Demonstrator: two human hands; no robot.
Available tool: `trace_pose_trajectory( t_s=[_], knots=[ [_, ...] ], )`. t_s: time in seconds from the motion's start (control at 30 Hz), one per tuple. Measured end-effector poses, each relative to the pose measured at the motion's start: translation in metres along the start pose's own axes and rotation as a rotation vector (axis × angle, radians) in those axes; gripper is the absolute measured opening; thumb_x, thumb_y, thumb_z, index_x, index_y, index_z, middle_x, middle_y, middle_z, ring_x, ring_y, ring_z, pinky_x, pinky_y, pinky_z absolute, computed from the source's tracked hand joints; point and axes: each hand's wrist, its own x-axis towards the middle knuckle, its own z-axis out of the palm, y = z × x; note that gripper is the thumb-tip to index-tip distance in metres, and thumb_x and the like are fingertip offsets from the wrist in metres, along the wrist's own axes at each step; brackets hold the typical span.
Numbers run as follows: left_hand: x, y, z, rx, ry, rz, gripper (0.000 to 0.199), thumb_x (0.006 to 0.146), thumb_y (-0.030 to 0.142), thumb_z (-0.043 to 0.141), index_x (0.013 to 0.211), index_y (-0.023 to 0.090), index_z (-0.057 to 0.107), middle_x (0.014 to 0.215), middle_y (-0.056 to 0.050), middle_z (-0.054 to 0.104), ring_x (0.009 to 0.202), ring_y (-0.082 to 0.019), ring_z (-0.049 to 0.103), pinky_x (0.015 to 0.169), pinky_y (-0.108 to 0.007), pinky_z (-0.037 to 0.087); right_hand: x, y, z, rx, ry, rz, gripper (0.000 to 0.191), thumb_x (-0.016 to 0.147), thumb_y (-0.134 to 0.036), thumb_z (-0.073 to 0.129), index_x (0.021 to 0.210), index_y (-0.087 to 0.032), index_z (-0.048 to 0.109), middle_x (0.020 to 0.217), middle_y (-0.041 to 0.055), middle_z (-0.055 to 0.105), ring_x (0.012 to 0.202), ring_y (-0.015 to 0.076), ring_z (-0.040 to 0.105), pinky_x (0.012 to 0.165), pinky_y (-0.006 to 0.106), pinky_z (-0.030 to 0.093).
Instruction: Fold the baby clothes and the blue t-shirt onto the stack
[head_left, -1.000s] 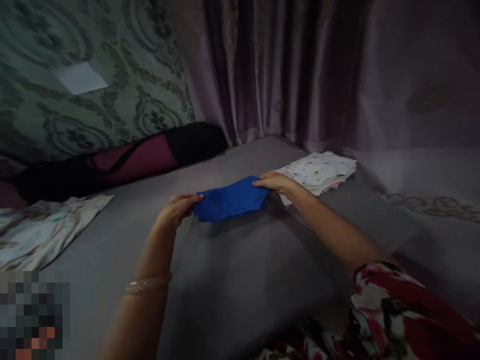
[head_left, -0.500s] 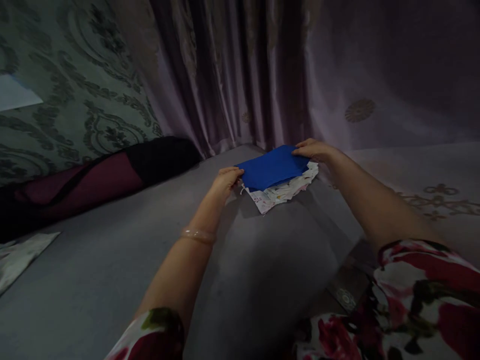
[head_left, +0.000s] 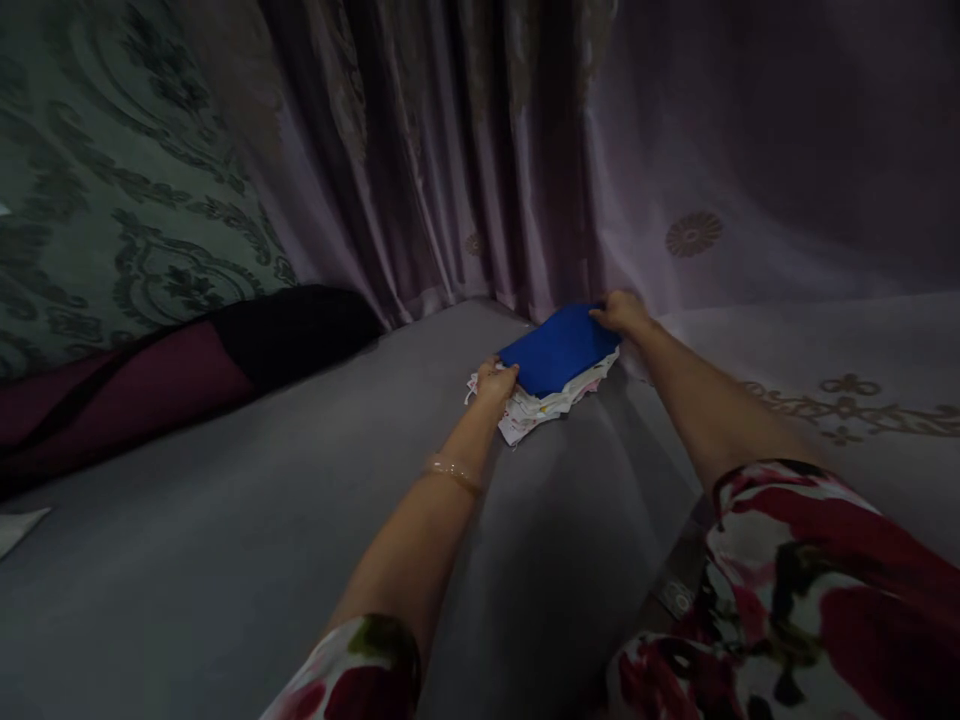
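Note:
A flat blue cloth piece point(head_left: 561, 350) lies on top of a stack of white printed cloth pieces point(head_left: 551, 408), whose uneven edges stick out at the front and left. My left hand point(head_left: 498, 382), a bangle on its wrist, is closed on the left edge of the blue cloth, with its thumb over the top. At the far right corner, my right hand point(head_left: 624, 312) pinches the same cloth. The undersides of both grips are hidden.
The stack rests on a grey sheet point(head_left: 247, 540). Purple curtains point(head_left: 480, 160) hang close behind it. To the left a long black and maroon bag point(head_left: 292, 335) lies along the patterned wall point(head_left: 150, 180). A pale cloth corner point(head_left: 21, 528) shows at the left edge.
The blue cloth now lies lower and squarer over the white stack. My left hand has moved right and closer to my right hand. The view has turned slightly right.

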Motion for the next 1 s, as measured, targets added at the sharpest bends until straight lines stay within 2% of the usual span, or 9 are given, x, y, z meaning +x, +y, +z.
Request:
trace_pose_trajectory(
  t_s=[0.13, 0.23, 0.33, 0.47, 0.57, 0.67, 0.77, 0.87, 1.0],
  knots=[
    [-0.001, -0.018, -0.020, 0.050, 0.039, 0.080, 0.044, 0.084, 0.024, 0.061, 0.126, 0.011, 0.051, 0.081, -0.004, 0.062, 0.061, -0.009, 0.056, 0.052, -0.018, 0.039, -0.025, -0.017, 0.024, -0.149, 0.068, 0.025, 0.036, 0.092, -0.031, 0.046, 0.118, -0.012, 0.061, 0.119, 0.0203, 0.061, 0.116, 0.0340, 0.053, 0.093, 0.046, 0.043],
    [-0.004, -0.039, -0.049, 0.110, 0.038, 0.139, 0.038, 0.084, 0.019, 0.058, 0.120, 0.009, 0.053, 0.086, -0.005, 0.062, 0.063, -0.008, 0.056, 0.057, -0.018, 0.041, -0.037, -0.037, 0.038, -0.095, 0.008, 0.015, 0.043, 0.094, -0.037, 0.038, 0.126, -0.014, 0.057, 0.126, 0.0183, 0.057, 0.118, 0.0336, 0.051, 0.094, 0.046, 0.041],
    [-0.010, -0.067, -0.088, 0.188, 0.017, 0.193, 0.037, 0.082, 0.017, 0.056, 0.118, 0.008, 0.053, 0.078, -0.003, 0.062, 0.062, -0.009, 0.057, 0.059, -0.019, 0.043, -0.041, -0.054, 0.046, -0.008, -0.086, 0.063, 0.056, 0.095, -0.050, 0.028, 0.134, -0.017, 0.051, 0.140, 0.0162, 0.047, 0.130, 0.0358, 0.039, 0.103, 0.052, 0.032],
    [-0.031, -0.103, -0.152, 0.295, 0.009, 0.257, 0.038, 0.078, 0.027, 0.059, 0.113, 0.014, 0.053, 0.073, 0.000, 0.061, 0.060, -0.011, 0.057, 0.060, -0.023, 0.046, -0.043, -0.056, 0.056, 0.033, -0.073, 0.167, 0.071, 0.093, -0.062, 0.017, 0.142, -0.017, 0.042, 0.154, 0.0159, 0.027, 0.140, 0.0399, 0.017, 0.109, 0.061, 0.012],
    [-0.055, -0.121, -0.200, 0.347, 0.040, 0.269, 0.043, 0.076, 0.040, 0.059, 0.111, 0.016, 0.052, 0.078, -0.002, 0.063, 0.064, -0.014, 0.060, 0.063, -0.027, 0.050, -0.047, -0.047, 0.067, 0.075, -0.049, 0.189, 0.077, 0.090, -0.067, 0.015, 0.145, -0.018, 0.038, 0.154, 0.0176, 0.025, 0.140, 0.0422, 0.016, 0.108, 0.063, 0.008],
    [-0.080, -0.132, -0.235, 0.344, 0.092, 0.271, 0.047, 0.075, 0.049, 0.058, 0.110, 0.018, 0.052, 0.082, -0.003, 0.063, 0.069, -0.016, 0.063, 0.067, -0.031, 0.053, -0.048, -0.039, 0.075, 0.108, -0.021, 0.153, 0.077, 0.090, -0.068, 0.015, 0.145, -0.020, 0.038, 0.152, 0.0168, 0.029, 0.139, 0.0426, 0.019, 0.107, 0.064, 0.010],
    [-0.096, -0.137, -0.246, 0.304, 0.131, 0.277, 0.048, 0.077, 0.052, 0.057, 0.112, 0.019, 0.052, 0.086, -0.003, 0.063, 0.074, -0.017, 0.065, 0.071, -0.032, 0.054, -0.046, -0.038, 0.073, 0.108, -0.044, 0.149, 0.073, 0.090, -0.066, 0.021, 0.143, -0.019, 0.041, 0.150, 0.0181, 0.032, 0.138, 0.0424, 0.022, 0.106, 0.067, 0.011],
    [-0.101, -0.139, -0.243, 0.329, 0.158, 0.328, 0.046, 0.080, 0.050, 0.055, 0.114, 0.019, 0.051, 0.087, -0.003, 0.062, 0.074, -0.016, 0.064, 0.071, -0.032, 0.054, -0.048, -0.043, 0.061, 0.121, -0.041, 0.121, 0.067, 0.090, -0.061, 0.033, 0.139, -0.017, 0.046, 0.148, 0.0187, 0.036, 0.136, 0.0404, 0.026, 0.105, 0.065, 0.017],
    [-0.101, -0.140, -0.239, 0.412, 0.178, 0.375, 0.043, 0.083, 0.045, 0.051, 0.116, 0.018, 0.050, 0.089, -0.004, 0.061, 0.075, -0.016, 0.062, 0.074, -0.033, 0.052, -0.071, -0.051, 0.042, 0.213, 0.104, -0.170, 0.044, 0.087, -0.040, 0.048, 0.124, -0.018, 0.059, 0.130, 0.0136, 0.055, 0.123, 0.0302, 0.046, 0.104, 0.048, 0.033]
  ],
)
